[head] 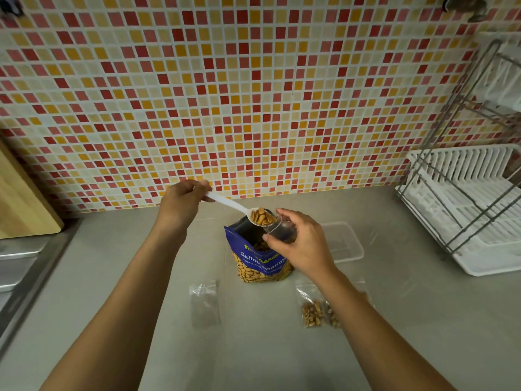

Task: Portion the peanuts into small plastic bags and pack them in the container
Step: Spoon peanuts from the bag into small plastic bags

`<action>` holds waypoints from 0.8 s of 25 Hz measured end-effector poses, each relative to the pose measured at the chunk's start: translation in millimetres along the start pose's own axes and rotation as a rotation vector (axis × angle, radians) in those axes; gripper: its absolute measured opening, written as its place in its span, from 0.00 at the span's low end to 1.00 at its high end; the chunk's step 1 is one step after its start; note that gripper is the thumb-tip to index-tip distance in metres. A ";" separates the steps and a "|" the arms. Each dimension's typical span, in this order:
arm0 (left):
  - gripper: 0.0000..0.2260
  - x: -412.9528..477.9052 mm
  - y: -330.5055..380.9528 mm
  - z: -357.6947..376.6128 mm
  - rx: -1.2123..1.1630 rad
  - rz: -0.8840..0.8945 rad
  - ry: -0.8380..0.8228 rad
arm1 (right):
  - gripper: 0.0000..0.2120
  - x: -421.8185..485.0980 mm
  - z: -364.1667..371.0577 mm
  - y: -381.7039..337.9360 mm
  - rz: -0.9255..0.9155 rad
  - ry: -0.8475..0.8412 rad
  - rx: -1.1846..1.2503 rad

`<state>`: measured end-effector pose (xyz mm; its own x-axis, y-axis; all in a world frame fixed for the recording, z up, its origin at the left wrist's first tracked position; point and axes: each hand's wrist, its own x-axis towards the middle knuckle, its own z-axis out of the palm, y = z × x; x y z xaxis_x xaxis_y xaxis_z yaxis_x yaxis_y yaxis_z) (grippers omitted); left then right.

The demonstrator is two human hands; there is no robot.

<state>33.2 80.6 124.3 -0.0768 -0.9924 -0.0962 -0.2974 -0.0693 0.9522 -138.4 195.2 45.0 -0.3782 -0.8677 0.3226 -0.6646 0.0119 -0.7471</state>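
One spoonful of peanuts sits in the spoon gripped by left fingers, its bowl pointing right at the mouth of the clear bag pinched open by right fingers, over the pack.

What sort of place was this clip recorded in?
Most likely a home kitchen: a mosaic-tiled backsplash rises behind a grey counter, a white dish rack stands at its right end, and a steel sink shows at the left.

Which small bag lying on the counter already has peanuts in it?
The right-side bag: peanuts show through its lower half. The left-side bag is empty.
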 end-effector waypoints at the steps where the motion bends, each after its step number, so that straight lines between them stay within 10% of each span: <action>1: 0.10 -2.6 6.9 3.7 0.052 0.084 -0.025 | 0.29 -0.2 -0.2 -0.6 0.000 0.006 0.000; 7: 0.12 -7.0 29.1 7.5 0.609 0.738 -0.081 | 0.27 -0.9 -0.8 -2.6 -0.003 0.037 0.083; 12: 0.12 -1.0 27.5 -4.6 0.246 0.408 0.043 | 0.25 -3.1 -9.8 -1.4 0.152 0.042 0.222; 20: 0.18 -3.9 -51.0 27.8 0.590 0.228 -0.096 | 0.18 -2.7 -27.8 -13.1 0.278 0.148 0.445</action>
<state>22.3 90.8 68.1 -0.2764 -0.9603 0.0386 -0.7352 0.2372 0.6350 -146.5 211.3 70.1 -0.6089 -0.7822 0.1319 -0.2016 -0.0081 -0.9794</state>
